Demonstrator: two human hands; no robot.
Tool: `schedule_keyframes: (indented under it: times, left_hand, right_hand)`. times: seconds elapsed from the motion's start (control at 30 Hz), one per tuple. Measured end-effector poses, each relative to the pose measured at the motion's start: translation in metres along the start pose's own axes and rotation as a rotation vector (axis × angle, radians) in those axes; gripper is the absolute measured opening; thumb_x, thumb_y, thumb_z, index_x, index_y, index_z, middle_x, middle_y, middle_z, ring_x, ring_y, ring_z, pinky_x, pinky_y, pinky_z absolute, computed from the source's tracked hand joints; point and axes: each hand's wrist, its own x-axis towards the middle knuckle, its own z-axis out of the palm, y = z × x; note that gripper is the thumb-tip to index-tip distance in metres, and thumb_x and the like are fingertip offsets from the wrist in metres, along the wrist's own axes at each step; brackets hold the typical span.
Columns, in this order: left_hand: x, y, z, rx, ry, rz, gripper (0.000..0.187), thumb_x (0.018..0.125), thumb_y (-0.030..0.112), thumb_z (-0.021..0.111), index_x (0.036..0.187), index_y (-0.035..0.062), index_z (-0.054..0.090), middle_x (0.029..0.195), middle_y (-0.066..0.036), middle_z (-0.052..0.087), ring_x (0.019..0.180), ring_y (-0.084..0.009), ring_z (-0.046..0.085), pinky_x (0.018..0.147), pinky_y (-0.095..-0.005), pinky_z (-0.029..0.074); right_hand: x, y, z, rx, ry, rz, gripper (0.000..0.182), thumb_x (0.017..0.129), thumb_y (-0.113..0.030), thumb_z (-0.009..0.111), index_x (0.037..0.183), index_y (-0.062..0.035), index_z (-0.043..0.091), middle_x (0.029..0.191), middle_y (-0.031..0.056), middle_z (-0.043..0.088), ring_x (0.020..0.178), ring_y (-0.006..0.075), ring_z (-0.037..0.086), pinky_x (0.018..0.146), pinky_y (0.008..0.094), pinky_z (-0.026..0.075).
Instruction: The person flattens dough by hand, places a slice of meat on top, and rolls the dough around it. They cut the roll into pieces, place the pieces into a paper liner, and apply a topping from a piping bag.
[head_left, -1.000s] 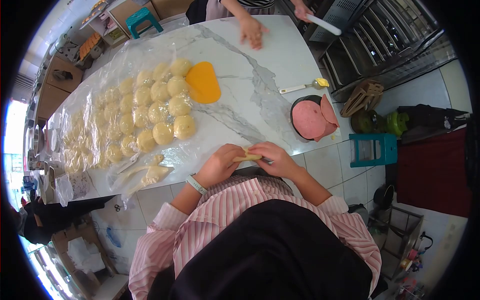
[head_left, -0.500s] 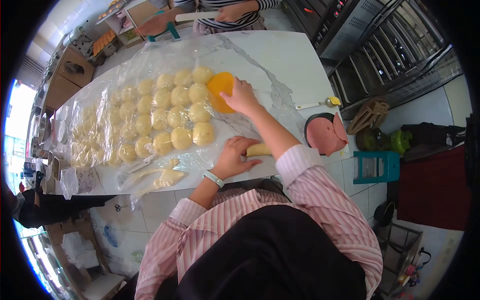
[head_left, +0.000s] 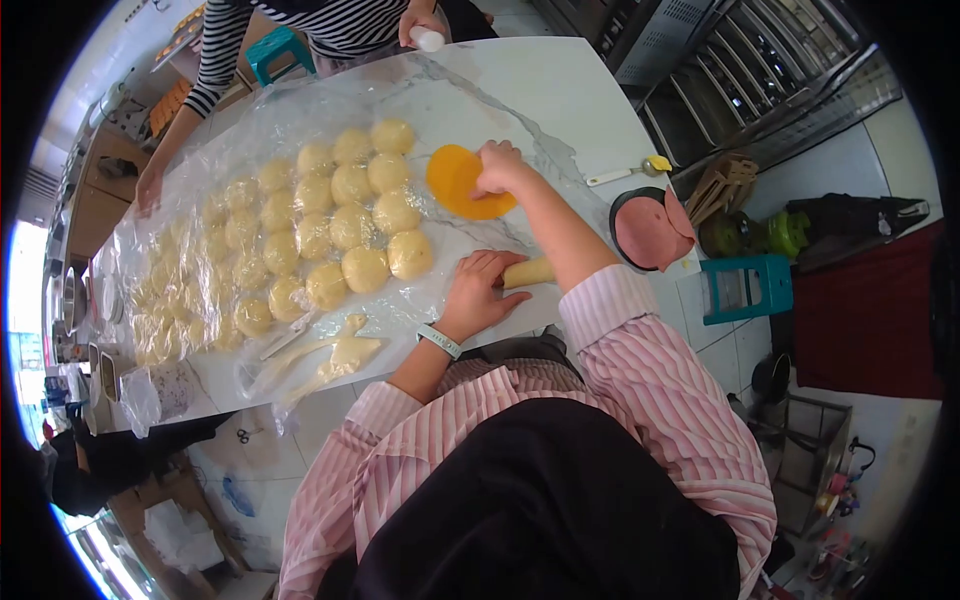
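Observation:
An orange dough scraper [head_left: 455, 178] is pinched at its right edge by my right hand [head_left: 505, 168]. It lies over the marble table, just right of the dough balls. My left hand [head_left: 476, 296] rests near the table's front edge, thumb and fingers around the left end of a pale dough roll [head_left: 530, 273]. My right forearm partly hides the roll's other end. Left of both hands, rows of round dough balls [head_left: 350, 228] sit under clear plastic sheeting [head_left: 270, 125]. A flattened scrap of dough [head_left: 350, 355] lies in plastic to the left of my left hand.
To the right are a dark bowl with pink ham slices [head_left: 640, 228] and a spoon [head_left: 628, 174] holding something yellow. Across the marble table [head_left: 530, 75], a person in striped sleeves holds a white rolling pin [head_left: 427, 39]. Teal stools [head_left: 745, 290] and a metal rack [head_left: 740, 80] stand nearby.
My right hand has drawn the scraper right, away from the dough balls. The other person's one hand now reaches to the plastic at the left; the rolling pin has swung round. My left hand stays put.

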Motion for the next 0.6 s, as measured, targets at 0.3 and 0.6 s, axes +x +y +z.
schedule_keyframes:
  times: [0.3, 0.6]
  left_hand:
    - [-0.001, -0.004, 0.002, 0.003, 0.019, 0.01, 0.041, 0.066, 0.018, 0.08, 0.104, 0.0083, 0.066, 0.093, -0.008, 0.066, 0.089, -0.0273, 0.06, 0.082, -0.037, 0.045]
    - [-0.001, -0.006, 0.005, -0.233, -0.03, -0.112, 0.034, 0.069, 0.013, 0.078, 0.1, 0.0061, 0.067, 0.09, -0.01, 0.066, 0.075, -0.0264, 0.065, 0.075, -0.0345, 0.05]
  right_hand:
    - [-0.048, 0.034, 0.0, 0.019, 0.159, -0.097, 0.093, 0.06, -0.042, 0.085, 0.129, 0.0034, 0.043, 0.131, 0.0241, 0.049, 0.12, 0.0353, 0.051, 0.099, 0.0402, 0.043]
    - [-0.138, 0.06, -0.04, 0.502, 0.367, -0.2, 0.06, 0.077, -0.025, 0.069, 0.124, 0.0013, 0.041, 0.095, 0.028, 0.063, 0.09, 0.044, 0.062, 0.077, 0.046, 0.05]
